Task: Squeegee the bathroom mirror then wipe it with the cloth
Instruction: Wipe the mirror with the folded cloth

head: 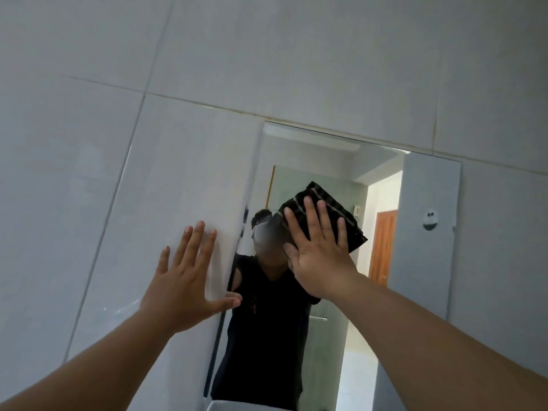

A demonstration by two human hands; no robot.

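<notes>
— Far left?

— Pale wall tiles (89,179) with thin grout lines, filling the left side and running across the top.

— Next along?

— Left hand (185,287), flat against the left strip of the mirror (427,262), fingers (192,241) straight and spread, thumb stretched right along the glass. Gripping nothing.

— And the middle?

— Reflection of a person in a dark sleeveless top, standing in the glass. Just right of that, right hand (318,256), palm forward, fingers straight and slightly fanned, pressing a dark cloth (335,215) against the mirror.

— Position of the cloth relative to those fingers?

— Sandwiched between fingers and glass. Dark fabric with pale stripes, folded into a rough square and tilted. Sticking out beyond the fingertips at the top and past the little finger to the right; palm and heel of the hand covering its lower left part. Not pinched, not curled around; held flat by pressure only.

— Height on the mirror?

— Around mid-height of the visible glass, a little left of the middle.

— Further right?

— Reflected in the mirror: a wooden door (382,247), a bright passage, a small white plate on the reflected wall (357,209), and a white wall fitting with a dark bottom rim (430,218).

— Any brand, label or lettering?

— None legible anywhere; the plate and fitting too small to read.

— Bottom edge?

— Sliver of a white basin rim (237,406), near, below the mirror.
</notes>
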